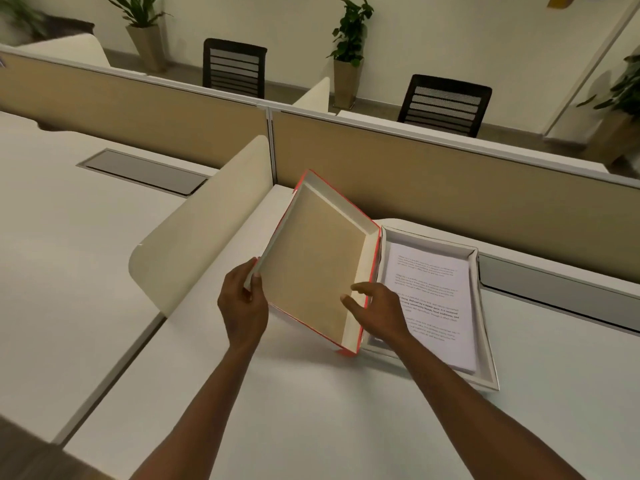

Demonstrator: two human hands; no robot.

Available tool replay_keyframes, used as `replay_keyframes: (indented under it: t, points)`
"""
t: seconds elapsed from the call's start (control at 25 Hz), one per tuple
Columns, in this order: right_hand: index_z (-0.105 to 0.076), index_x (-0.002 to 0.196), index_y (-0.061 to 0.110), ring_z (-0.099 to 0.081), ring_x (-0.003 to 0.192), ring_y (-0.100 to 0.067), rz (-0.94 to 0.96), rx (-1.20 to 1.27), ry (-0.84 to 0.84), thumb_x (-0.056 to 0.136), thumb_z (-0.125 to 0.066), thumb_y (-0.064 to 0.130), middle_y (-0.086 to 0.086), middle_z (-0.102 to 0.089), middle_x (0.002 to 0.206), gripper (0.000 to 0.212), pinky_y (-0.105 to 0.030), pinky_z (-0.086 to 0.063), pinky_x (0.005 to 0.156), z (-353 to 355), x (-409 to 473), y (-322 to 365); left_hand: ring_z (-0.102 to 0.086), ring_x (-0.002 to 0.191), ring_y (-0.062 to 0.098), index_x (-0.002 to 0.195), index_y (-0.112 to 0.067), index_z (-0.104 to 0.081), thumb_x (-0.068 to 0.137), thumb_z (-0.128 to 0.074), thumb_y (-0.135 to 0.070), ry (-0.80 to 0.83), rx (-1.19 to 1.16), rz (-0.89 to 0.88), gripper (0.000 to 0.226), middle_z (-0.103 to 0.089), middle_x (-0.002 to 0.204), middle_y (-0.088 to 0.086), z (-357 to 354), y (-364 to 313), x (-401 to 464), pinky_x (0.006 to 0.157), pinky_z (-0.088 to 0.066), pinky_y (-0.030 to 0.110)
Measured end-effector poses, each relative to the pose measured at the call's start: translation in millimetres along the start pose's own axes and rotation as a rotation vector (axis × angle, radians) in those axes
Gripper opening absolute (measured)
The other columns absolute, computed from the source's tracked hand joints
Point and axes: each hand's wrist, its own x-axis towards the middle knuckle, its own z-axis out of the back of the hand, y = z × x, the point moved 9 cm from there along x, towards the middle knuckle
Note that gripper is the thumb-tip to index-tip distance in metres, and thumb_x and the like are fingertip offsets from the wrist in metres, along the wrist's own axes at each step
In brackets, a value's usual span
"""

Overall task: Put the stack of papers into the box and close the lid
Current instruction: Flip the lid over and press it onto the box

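Observation:
A shallow white box [486, 344] lies on the desk at the right, and the stack of printed papers [436, 299] lies flat inside it. Its lid [311, 261], red outside and brown inside, is tilted up on its right edge beside the box, with the hollow side facing me. My left hand [244, 306] grips the lid's lower left corner, thumb on the inner rim. Fingers spread, my right hand [377, 311] hovers over the lid's lower right edge and hides part of the papers; whether it touches the lid is unclear.
A beige partition [450, 174] runs behind the box. A curved cream divider [207, 220] stands left of the lid. A grey cable hatch [142, 171] sits in the neighbouring desk. Black chairs [446, 103] and potted plants [349, 53] stand beyond the partition.

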Motion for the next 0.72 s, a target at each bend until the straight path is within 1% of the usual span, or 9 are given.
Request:
replay_keyframes:
  t: [0.08,0.16,0.24,0.32,0.4,0.48,0.6,0.68,0.72]
  points:
    - [-0.073,0.109,0.021,-0.067,0.096,-0.012,-0.053,0.193,-0.01,0.083,-0.071,0.05,0.002,-0.073,0.106,0.038,-0.03,-0.054,0.085,11,21,34,-0.063,0.112,0.009,0.126,-0.025,-0.068,0.098,-0.058,-0.014,0.001,-0.025,-0.09,0.031,-0.066,0.121,-0.008,0,-30,-7,0.074,-0.052,0.02]
    - [-0.073,0.103,0.02,-0.071,0.092,-0.017,-0.102,0.396,0.026,0.086,-0.069,0.05,0.0,-0.074,0.098,0.035,-0.037,-0.059,0.082,17,41,70,-0.062,0.115,0.011,0.128,-0.022,-0.067,0.099,-0.06,-0.015,0.024,-0.042,-0.143,0.031,-0.065,0.125,-0.005,-4,-55,-18,0.074,-0.053,0.017]
    - [-0.072,0.097,0.017,-0.075,0.087,-0.023,-0.165,0.574,0.066,0.083,-0.07,0.054,-0.005,-0.075,0.093,0.039,-0.037,-0.062,0.069,20,55,97,-0.061,0.119,0.015,0.131,-0.015,-0.064,0.098,-0.061,-0.019,0.054,-0.055,-0.184,0.033,-0.064,0.129,0.0,-12,-75,-31,0.083,-0.059,0.027]
    - [-0.072,0.09,0.014,-0.077,0.075,-0.02,-0.198,0.652,0.063,0.079,-0.073,0.055,-0.006,-0.077,0.088,0.043,-0.033,-0.061,0.058,21,62,114,-0.06,0.123,0.019,0.131,-0.009,-0.064,0.097,-0.061,-0.023,0.077,-0.052,-0.225,0.036,-0.064,0.132,0.005,-20,-92,-43,0.094,-0.058,0.038]
    - [-0.07,0.088,0.011,-0.076,0.071,-0.019,-0.208,0.672,0.018,0.083,-0.075,0.044,-0.007,-0.077,0.09,0.034,-0.034,-0.062,0.057,22,64,119,-0.059,0.125,0.024,0.131,-0.006,-0.064,0.095,-0.062,-0.024,0.109,-0.052,-0.232,0.041,-0.063,0.134,0.01,-29,-103,-51,0.097,-0.057,0.046]
    - [-0.069,0.096,0.007,-0.076,0.081,-0.024,-0.218,0.689,-0.031,0.09,-0.07,0.026,-0.01,-0.076,0.101,0.019,-0.039,-0.064,0.062,24,63,114,-0.058,0.127,0.025,0.134,-0.005,-0.061,0.092,-0.065,-0.026,0.144,-0.055,-0.225,0.046,-0.061,0.137,0.011,-36,-109,-55,0.097,-0.057,0.048]
    - [-0.068,0.092,0.008,-0.074,0.087,-0.025,-0.234,0.756,-0.059,0.094,-0.064,0.014,-0.011,-0.074,0.106,0.007,-0.033,-0.062,0.06,33,56,108,-0.053,0.132,0.018,0.143,-0.011,-0.051,0.086,-0.069,-0.046,0.208,-0.069,-0.24,0.069,-0.053,0.146,0.003,-41,-110,-59,0.102,-0.054,0.036]
    - [-0.067,0.089,0.01,-0.074,0.086,-0.022,-0.246,0.813,-0.063,0.095,-0.063,0.014,-0.01,-0.074,0.104,0.008,-0.029,-0.059,0.058,47,50,106,-0.049,0.136,0.009,0.149,-0.018,-0.041,0.084,-0.058,-0.068,0.265,-0.201,-0.132,0.084,-0.044,0.154,-0.01,-44,-96,-60,0.103,-0.048,0.023]
    - [-0.067,0.091,0.011,-0.073,0.085,-0.021,-0.245,0.852,-0.055,0.095,-0.063,0.014,-0.008,-0.075,0.103,0.007,-0.028,-0.058,0.057,56,45,105,-0.047,0.138,0.007,0.151,-0.023,-0.039,0.083,-0.048,-0.077,0.288,-0.272,-0.047,0.087,-0.041,0.156,-0.014,-46,-85,-61,0.105,-0.045,0.023]
